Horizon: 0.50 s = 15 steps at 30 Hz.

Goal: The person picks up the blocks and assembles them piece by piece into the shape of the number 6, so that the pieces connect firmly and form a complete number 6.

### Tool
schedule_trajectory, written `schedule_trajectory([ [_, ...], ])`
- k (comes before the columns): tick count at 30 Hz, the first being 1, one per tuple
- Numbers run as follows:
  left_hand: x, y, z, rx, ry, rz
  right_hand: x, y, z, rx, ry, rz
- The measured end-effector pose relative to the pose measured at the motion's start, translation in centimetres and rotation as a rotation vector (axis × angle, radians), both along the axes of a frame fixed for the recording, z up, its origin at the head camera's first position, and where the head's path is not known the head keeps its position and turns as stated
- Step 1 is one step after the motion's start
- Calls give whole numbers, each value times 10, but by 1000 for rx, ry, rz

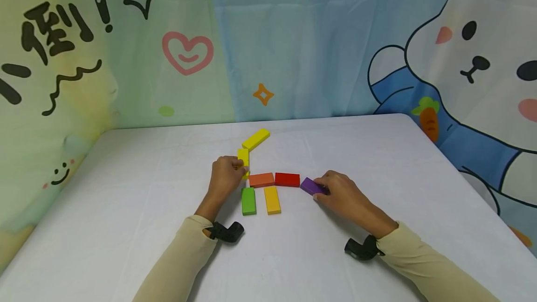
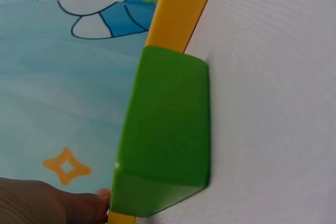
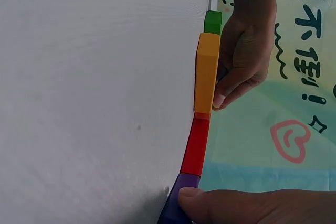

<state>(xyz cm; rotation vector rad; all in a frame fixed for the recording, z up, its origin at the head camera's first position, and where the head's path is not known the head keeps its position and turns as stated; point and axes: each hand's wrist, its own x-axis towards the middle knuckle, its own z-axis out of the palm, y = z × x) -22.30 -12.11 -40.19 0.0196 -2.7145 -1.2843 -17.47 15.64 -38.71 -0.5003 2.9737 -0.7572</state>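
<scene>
Several coloured blocks lie flat in a figure on the white table. My left hand (image 1: 226, 175) pinches an upright-running yellow block (image 1: 243, 154) at its side, partly covering it. A second yellow block (image 1: 257, 139) slants away from its far end. Below come an orange block (image 1: 262, 180) and a red block (image 1: 287, 180), end to end. With thumb and fingers my right hand (image 1: 345, 195) grips a purple block (image 1: 311, 186), tilted at the red one's right end. A green block (image 1: 249, 201) and an amber block (image 1: 272, 200) extend toward me under the orange one.
The white table (image 1: 126, 218) reaches back to a printed cloth backdrop (image 1: 293, 41) with a cartoon animal at right. Each wrist wears a black camera, the left camera (image 1: 228, 232) being near the green block.
</scene>
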Motion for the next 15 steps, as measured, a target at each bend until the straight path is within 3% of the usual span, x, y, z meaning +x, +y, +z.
schedule_trajectory([
  [15, 0, -1, -1, 13, 14, -12, -4, 0, -3, 19, -15, -7],
])
